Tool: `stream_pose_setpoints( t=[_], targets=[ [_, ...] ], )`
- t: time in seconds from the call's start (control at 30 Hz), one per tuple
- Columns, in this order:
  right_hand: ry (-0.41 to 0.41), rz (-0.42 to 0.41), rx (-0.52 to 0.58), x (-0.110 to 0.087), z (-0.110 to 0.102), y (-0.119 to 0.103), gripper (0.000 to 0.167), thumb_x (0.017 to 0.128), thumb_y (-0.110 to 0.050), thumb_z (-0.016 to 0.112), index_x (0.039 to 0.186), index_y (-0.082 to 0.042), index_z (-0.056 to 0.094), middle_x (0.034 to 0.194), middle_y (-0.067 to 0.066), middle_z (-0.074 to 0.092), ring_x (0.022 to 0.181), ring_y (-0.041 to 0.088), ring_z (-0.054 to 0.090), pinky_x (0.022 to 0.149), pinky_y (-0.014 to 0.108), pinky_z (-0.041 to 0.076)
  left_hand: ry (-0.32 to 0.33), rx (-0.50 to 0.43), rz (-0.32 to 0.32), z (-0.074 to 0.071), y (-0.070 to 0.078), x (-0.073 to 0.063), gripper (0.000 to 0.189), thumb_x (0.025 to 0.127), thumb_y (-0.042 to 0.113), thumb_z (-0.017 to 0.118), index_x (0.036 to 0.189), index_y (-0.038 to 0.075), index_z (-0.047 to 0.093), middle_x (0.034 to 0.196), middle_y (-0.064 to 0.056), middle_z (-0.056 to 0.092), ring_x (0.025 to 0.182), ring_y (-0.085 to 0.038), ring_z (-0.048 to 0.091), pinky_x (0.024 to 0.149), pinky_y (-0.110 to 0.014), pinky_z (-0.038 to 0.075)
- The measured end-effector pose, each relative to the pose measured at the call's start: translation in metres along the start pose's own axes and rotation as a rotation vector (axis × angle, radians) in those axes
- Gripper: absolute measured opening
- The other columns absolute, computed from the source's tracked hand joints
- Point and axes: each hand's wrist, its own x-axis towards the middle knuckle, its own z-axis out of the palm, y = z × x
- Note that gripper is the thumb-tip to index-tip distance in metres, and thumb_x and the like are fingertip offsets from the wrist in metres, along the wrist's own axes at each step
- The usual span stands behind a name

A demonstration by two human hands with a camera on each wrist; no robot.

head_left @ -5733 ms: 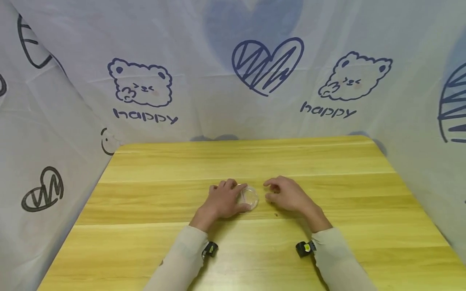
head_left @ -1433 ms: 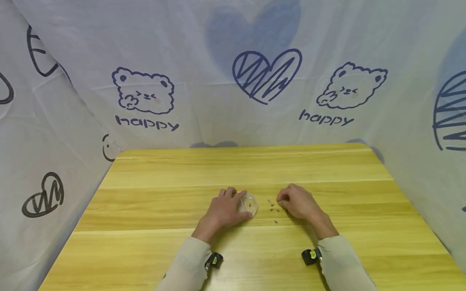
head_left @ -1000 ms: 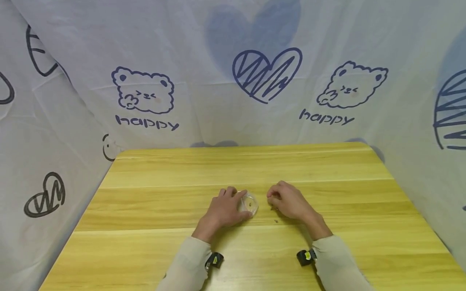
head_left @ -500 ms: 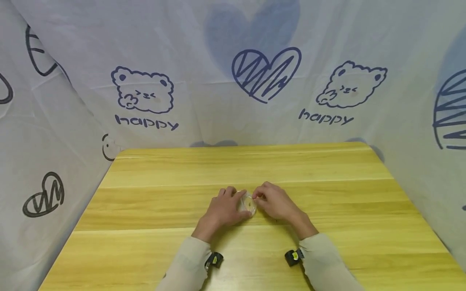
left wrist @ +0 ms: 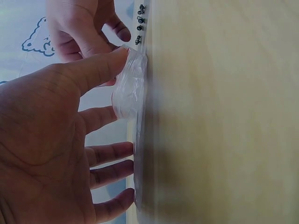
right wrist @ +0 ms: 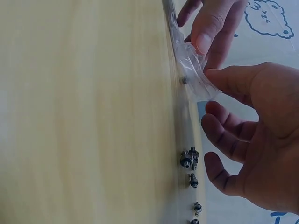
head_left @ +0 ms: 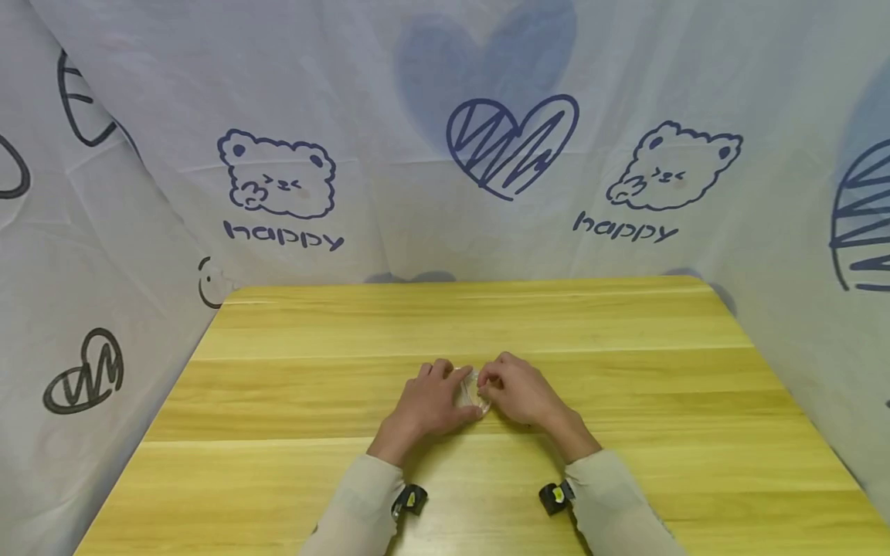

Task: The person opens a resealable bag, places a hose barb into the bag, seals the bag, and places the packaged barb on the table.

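My left hand [head_left: 433, 398] holds a small clear plastic bag [left wrist: 131, 84] by its mouth, thumb and index finger spread on either side. The mouth stands rounded in the head view, and the rest of the bag lies flat under the other fingers. A small dark metal fitting [right wrist: 184, 80] shows through the plastic. My right hand [head_left: 523, 392] has its bent thumb and index finger at the bag's mouth; its index fingertip is hidden in the right wrist view. Whether a part is between those fingertips cannot be seen. Several similar metal fittings [right wrist: 193, 180] lie on the table beneath my right hand.
The wood-grain table [head_left: 313, 324] extends around both hands. White cloth with blue drawings [head_left: 403, 193] hangs behind and at both sides. Each wrist wears a small black camera, one of them the right wrist camera [head_left: 554, 498].
My right hand has moved left from over the loose fittings to the bag's mouth, and its fingertips are now over the opening. My left hand keeps its hold on the bag.
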Motion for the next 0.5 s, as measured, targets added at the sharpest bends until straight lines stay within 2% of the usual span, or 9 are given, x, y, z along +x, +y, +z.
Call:
stream_pose_setpoints(
  t=[0.23, 0.5],
  targets=[
    [-0.023, -0.013, -0.030, -0.001, 0.000, -0.002, 0.004, 0.092, -0.024, 0.066, 0.093, -0.022, 0.070, 0.094, -0.006, 0.056, 0.081, 0.009, 0.052, 0.075, 0.032, 0.045, -0.006, 0.005, -0.005, 0.000, 0.001, -0.001, 0.071, 0.088, 0.058, 0.060, 0.146, 0.022, 0.044, 0.136, -0.012, 0.048, 0.117, -0.031, 0.046, 0.088, -0.050, 0.046],
    [-0.001, 0.037, 0.046, -0.006, -0.010, 0.003, 0.011, 0.093, -0.019, 0.062, 0.100, -0.021, 0.071, 0.096, -0.004, 0.057, 0.087, 0.013, 0.055, 0.078, 0.034, 0.047, -0.011, 0.023, -0.010, -0.001, 0.002, 0.000, 0.071, 0.087, 0.059, 0.060, 0.146, 0.023, 0.045, 0.136, -0.011, 0.048, 0.118, -0.031, 0.046, 0.088, -0.050, 0.046]
  ],
)
